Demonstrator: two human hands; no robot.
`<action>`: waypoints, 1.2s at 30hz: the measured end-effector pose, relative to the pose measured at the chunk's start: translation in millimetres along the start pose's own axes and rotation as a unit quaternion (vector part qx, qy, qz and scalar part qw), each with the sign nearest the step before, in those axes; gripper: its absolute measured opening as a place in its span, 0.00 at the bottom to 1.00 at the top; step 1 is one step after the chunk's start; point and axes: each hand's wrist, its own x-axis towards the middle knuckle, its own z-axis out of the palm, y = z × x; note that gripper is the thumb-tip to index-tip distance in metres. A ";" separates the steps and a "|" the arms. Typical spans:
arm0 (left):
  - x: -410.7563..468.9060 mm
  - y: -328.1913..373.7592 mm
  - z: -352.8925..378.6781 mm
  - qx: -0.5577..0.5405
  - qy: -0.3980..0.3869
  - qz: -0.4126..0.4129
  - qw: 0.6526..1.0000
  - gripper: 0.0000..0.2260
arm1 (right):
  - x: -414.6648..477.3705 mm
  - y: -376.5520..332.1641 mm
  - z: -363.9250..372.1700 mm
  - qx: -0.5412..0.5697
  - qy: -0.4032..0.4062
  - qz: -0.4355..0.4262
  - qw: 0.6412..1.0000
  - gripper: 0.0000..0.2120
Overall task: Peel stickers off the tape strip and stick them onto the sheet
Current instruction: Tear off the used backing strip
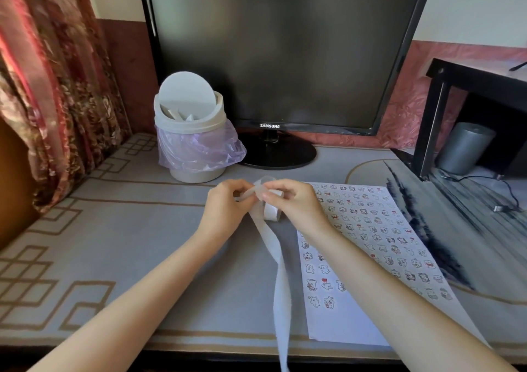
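**While the strip dangles, a sticker is being worked loose**

As the hands meet above the counter [142,229], this looks like the peeling step. The left hand [225,206] pinches the upper end of the strip [278,271]. The right hand [288,203] has its fingers closed on a pale, see-through bit right beside it, just over the small roll [272,212]. Whether a sticker has come free is too small to tell. The rest of the strip trails down towards the near edge of the counter and off it.

The sheet [342,329] lies flat just right of the strip, under the right forearm. It is covered with rows of little cartoon stickers [370,229], and only its near end is bare, so I'd say the job is well along.

Next, I reckon, comes a clean lift with the right fingers, then a carry to that bare patch and a press down.

Writing? Only "SAMSUNG" [269,126] on the monitor [285,43] behind, next to the bin [194,132]. Nothing on the stickers reads.
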 end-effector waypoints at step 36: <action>10.1 18.5 20.7 -0.226 0.013 -0.078 0.971 0.08 | 4.6 -14.8 19.6 0.114 0.087 -0.075 0.987 0.16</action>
